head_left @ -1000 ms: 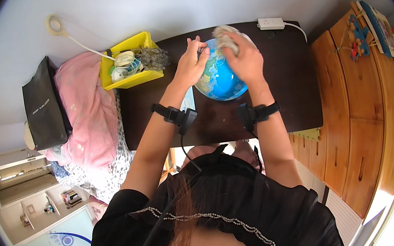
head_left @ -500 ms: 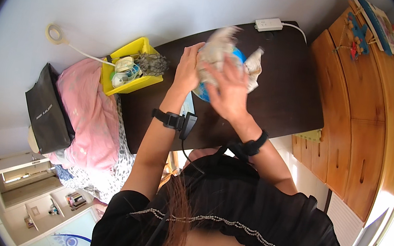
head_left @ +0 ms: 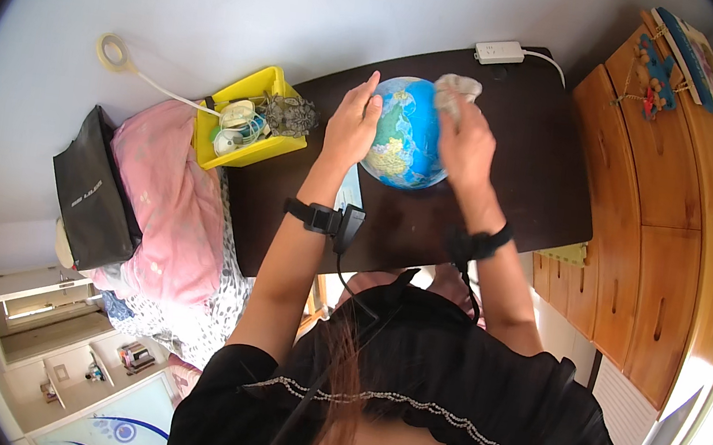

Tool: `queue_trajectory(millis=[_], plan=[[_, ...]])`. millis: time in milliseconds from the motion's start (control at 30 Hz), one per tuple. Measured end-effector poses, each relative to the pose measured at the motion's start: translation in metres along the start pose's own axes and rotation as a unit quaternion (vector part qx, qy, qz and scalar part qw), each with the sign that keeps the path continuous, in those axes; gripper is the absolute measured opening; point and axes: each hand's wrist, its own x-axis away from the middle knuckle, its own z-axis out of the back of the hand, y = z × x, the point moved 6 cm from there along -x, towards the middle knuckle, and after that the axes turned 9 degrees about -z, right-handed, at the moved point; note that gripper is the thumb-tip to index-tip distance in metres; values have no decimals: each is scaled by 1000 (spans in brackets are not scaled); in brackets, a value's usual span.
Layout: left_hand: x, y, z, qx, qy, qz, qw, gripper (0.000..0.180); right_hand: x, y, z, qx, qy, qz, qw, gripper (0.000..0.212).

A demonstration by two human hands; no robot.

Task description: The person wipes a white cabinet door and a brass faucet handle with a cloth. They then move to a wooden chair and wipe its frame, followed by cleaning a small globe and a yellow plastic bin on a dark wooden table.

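A blue globe [head_left: 403, 135] with coloured landmasses is on the dark table [head_left: 534, 155] in front of me. Against its left side rests my left hand [head_left: 352, 126], fingers pointing up and thumb beside them, holding it. On the opposite side, my right hand [head_left: 469, 150] is closed round a bunched pale cloth [head_left: 459, 90], at the globe's upper right edge; the fingertips are partly hidden. Beneath my left wrist, a flat light-blue item [head_left: 350, 191] lies on the table. Whatever supports the globe is hidden.
A yellow bin [head_left: 247, 156] with cables and a dark grey mesh bundle [head_left: 290, 115] stands at the left. A white power strip [head_left: 499, 52] sits at the back edge. Wooden drawers [head_left: 671, 199] stand at the right; pink bedding [head_left: 169, 191] and a black bag [head_left: 95, 199] at the left.
The cloth, spread over the globe before, is now bunched in my right hand at the globe's right side. My right hand has moved right, uncovering the globe's front. My left hand stays at its left.
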Motion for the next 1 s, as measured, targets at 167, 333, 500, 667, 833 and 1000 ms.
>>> queue_trajectory(millis=[167,333,500,667,833,1000], plan=[[-1,-32,10,18,-43,44,998,42,58,-70,-27,71,-128,191,971,57],[1,3,10,-52,-22,-14,998,43,-17,-31,-26,107,-51,109,987,45],[5,-14,11,-51,39,-50,997,41,-30,-33,-41,73,-153,75,983,37],[9,-16,17,-75,11,-6,997,30,55,-76,-30,129,-116,241,955,47],[0,-15,21,-102,41,-26,994,31,12,-75,-46,88,-80,209,971,38],[13,-29,13,-4,21,-43,999,48,-23,-78,-69,178,-41,198,963,27]])
